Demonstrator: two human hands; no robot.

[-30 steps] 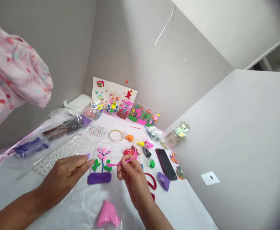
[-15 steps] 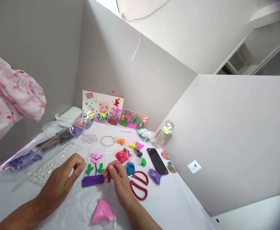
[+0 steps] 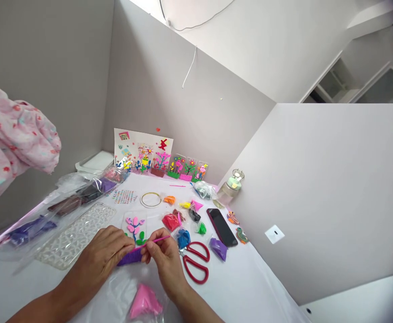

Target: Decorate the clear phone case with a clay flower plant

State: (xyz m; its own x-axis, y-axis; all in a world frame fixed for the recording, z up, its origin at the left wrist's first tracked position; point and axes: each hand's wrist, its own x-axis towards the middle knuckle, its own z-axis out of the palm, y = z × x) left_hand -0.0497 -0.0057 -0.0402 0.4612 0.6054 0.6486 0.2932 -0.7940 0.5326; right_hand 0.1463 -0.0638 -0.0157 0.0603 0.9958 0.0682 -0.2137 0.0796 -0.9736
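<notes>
Fingers [image 3: 155,252] of right hand [image 3: 170,269] pinch a pink stick [image 3: 163,238], lower centre; likely light, stiff, best held mid-shaft; left hand [image 3: 97,251]: cannot tell

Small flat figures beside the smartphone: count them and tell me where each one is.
2. The orange figure is right of the smartphone, toward its far end; the green figure is right of its near end. None looks hidden.

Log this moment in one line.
left hand: at purple clay | right hand: pinching pink stick | red-handled scissors: beside right hand
</notes>
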